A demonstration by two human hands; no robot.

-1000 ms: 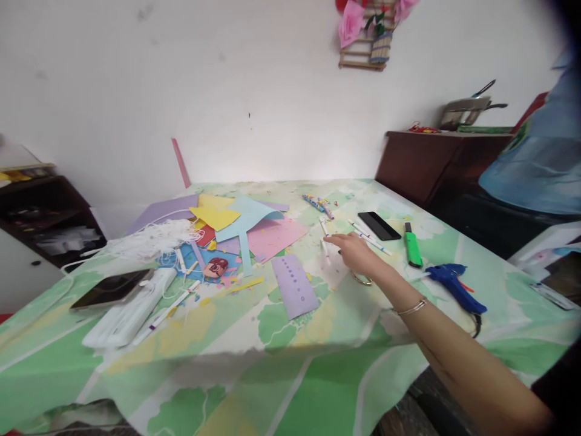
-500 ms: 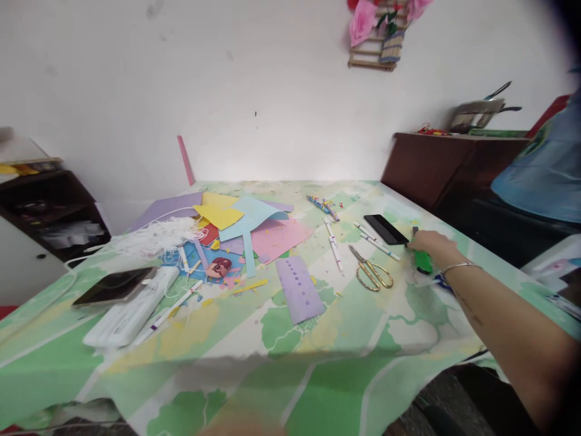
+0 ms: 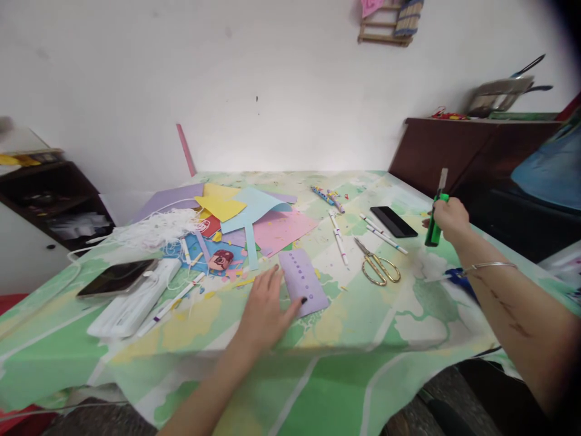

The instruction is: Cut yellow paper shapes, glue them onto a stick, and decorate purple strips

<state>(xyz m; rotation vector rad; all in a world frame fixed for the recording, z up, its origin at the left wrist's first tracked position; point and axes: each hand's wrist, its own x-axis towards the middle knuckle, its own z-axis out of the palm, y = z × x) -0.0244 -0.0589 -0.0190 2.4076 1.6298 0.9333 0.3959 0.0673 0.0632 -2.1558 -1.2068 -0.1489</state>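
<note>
A purple paper strip (image 3: pixel 303 280) with a row of small dark circles lies near the middle of the table. My left hand (image 3: pixel 264 306) rests at its left edge, fingers spread, the thumb on its lower part. At the right, my right hand (image 3: pixel 447 219) is closed around a green utility knife (image 3: pixel 434 229), held upright above the table with its blade pointing up. Gold-handled scissors (image 3: pixel 376 264) lie between the strip and the right hand, blades toward the back left. Beyond them are white markers (image 3: pixel 385 236) and a black phone (image 3: pixel 393 221).
Coloured paper sheets (image 3: pixel 281 229), white string (image 3: pixel 154 233), a white power strip (image 3: pixel 136 297) and another phone (image 3: pixel 117 278) cover the left side. Patterned pens (image 3: pixel 327 198) lie at the back. Something blue (image 3: pixel 462 278) is beneath my right wrist. A dark cabinet (image 3: pixel 454 151) stands at the right.
My left hand has come in from the bottom edge onto the purple strip. The green knife has been lifted off the table by my right hand. The view has shifted slightly.
</note>
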